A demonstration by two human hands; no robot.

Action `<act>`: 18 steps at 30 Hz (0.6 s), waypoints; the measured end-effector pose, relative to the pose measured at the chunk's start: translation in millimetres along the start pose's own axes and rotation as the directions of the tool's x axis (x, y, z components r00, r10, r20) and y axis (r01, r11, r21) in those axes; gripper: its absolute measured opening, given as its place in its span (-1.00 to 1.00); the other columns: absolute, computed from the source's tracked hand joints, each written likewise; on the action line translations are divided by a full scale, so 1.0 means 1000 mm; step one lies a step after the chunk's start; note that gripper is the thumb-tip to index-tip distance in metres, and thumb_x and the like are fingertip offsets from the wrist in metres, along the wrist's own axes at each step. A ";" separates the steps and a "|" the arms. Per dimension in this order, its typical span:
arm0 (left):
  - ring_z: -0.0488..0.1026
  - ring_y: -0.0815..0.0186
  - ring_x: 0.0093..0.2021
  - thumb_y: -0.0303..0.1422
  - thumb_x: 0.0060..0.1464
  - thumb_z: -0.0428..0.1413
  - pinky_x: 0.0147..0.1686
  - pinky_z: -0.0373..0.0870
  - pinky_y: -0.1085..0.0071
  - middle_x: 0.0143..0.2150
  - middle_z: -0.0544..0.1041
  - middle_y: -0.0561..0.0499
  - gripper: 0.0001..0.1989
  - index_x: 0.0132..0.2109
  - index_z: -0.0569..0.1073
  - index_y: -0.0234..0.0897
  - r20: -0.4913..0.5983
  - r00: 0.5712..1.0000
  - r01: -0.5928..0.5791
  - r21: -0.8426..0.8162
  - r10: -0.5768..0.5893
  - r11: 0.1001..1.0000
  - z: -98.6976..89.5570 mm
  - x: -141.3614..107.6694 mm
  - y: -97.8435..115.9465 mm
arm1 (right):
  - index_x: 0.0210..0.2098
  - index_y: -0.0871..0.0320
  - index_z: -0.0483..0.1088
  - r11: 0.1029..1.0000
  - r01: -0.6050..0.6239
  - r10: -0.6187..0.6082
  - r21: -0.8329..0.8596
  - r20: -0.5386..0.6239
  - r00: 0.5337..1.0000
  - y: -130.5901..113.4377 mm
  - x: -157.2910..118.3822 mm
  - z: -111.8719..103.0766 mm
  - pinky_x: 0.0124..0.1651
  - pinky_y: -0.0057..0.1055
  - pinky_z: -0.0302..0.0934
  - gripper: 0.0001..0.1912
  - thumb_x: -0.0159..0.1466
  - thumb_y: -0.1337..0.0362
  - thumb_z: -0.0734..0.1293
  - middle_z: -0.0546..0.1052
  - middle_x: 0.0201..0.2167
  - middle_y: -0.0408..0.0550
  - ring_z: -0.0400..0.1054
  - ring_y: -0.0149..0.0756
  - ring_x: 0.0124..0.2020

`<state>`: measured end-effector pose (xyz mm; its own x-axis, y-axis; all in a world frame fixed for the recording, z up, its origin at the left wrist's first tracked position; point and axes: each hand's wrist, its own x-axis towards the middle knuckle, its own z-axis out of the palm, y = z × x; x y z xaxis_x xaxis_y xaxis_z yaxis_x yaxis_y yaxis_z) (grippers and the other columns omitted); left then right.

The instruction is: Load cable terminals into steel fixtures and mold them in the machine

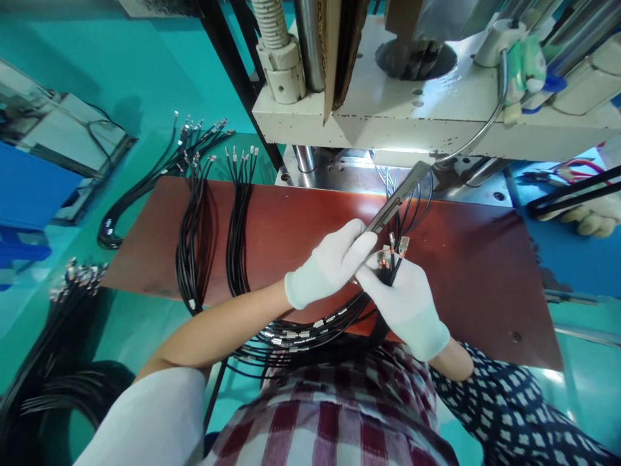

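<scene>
Both hands wear white gloves and meet above the brown board [301, 213]. My left hand [332, 262] is closed round one end of a flat grey metal bar [398, 197] with stepped edges, which slants up to the right toward the press. My right hand [405, 298], just beside it, grips a bundle of black cables [385, 330] near their ends. Metal terminals [403, 244] stick out above its fingers. From there the cables curve down and left across my lap, with small white labels [291, 335] on them. Thin cables [412, 210] hang behind the bar, at the machine's edge.
A white press [412, 136] with metal posts stands ahead. Two black cable bundles [237, 239] [191, 246] lie on the board's left part. More bundles [130, 194] [72, 310] are at the far left. Pliers [538, 176] and a glove [594, 217] lie on a blue surface at right.
</scene>
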<state>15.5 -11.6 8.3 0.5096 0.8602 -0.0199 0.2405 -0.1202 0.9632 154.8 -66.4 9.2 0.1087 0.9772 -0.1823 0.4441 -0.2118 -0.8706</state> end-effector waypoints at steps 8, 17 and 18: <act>0.20 0.43 -0.52 0.02 0.34 -0.20 -0.49 0.20 0.44 -0.50 0.25 0.10 -0.52 -0.36 0.22 -0.27 0.128 0.992 0.023 -0.264 0.011 0.964 -0.004 0.003 -0.005 | -0.29 0.13 0.46 0.937 0.106 -0.192 0.334 0.235 0.953 0.014 0.002 -0.021 -0.09 -0.36 0.26 -0.76 0.35 0.16 0.23 0.51 -0.32 -0.10 0.37 -0.30 -0.27; 0.19 0.47 -0.57 0.06 0.30 -0.14 -0.59 0.19 0.50 -0.51 0.28 0.09 -0.50 -0.34 0.27 -0.30 0.213 0.977 0.095 -0.405 -0.007 0.909 -0.008 0.005 -0.011 | -0.08 0.11 0.43 0.850 -0.148 0.066 0.506 0.176 0.982 0.019 -0.006 -0.022 -0.10 -0.32 0.25 -0.74 0.27 0.16 0.38 0.52 -0.37 -0.12 0.37 -0.29 -0.30; 0.19 0.46 -0.57 0.05 0.31 -0.13 -0.59 0.19 0.50 -0.51 0.28 0.08 -0.51 -0.34 0.28 -0.30 0.214 0.977 0.091 -0.409 -0.001 0.908 -0.009 0.005 -0.011 | -0.10 0.11 0.42 0.801 -0.179 0.089 0.571 0.182 0.979 0.022 -0.006 -0.019 -0.16 -0.34 0.24 -0.72 0.25 0.14 0.41 0.50 -0.42 -0.15 0.35 -0.32 -0.35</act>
<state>8.0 -2.0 -0.4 0.6746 0.7341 -0.0779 -0.0730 0.1713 0.9825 180.7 -76.9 -0.5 -0.0163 0.9407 -0.3389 -0.1712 -0.3366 -0.9260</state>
